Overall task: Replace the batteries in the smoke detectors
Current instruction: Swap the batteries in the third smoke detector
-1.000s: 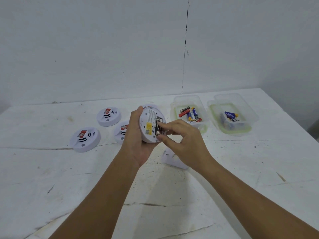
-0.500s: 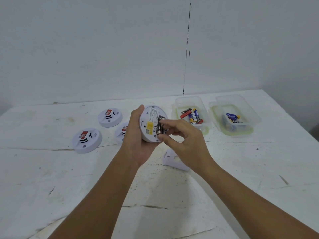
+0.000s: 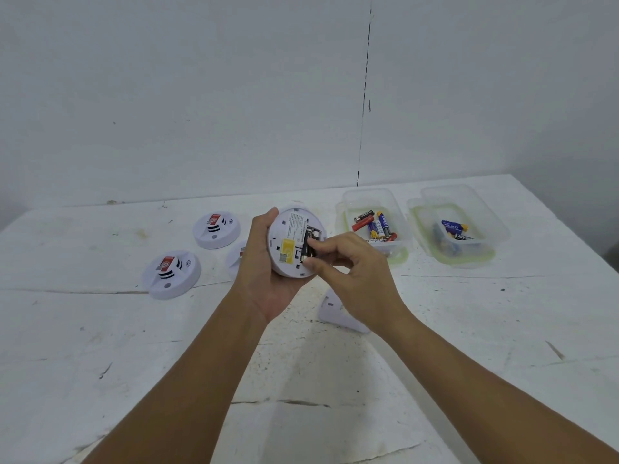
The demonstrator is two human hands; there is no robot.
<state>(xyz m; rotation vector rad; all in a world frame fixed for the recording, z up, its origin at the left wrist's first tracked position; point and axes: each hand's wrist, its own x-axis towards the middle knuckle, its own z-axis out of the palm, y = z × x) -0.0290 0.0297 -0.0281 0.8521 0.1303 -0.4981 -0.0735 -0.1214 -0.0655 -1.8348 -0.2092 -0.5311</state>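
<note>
Now, batteries handled in a raised detector.
Left hand (image 3: pixel 268 283) grips the round white plastic smoke detector (image 3: pixel 294 244) above the white table (image 3: pixel 100 346), its back facing up; right hand (image 3: pixel 355 276) fingertips (image 3: pixel 310 262) pinch a dark cylindrical battery (image 3: pixel 307 249) in its compartment.

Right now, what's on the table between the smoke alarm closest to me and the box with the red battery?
In the head view, a third detector lies there, mostly hidden behind the left hand, which holds up an opened detector.
</note>
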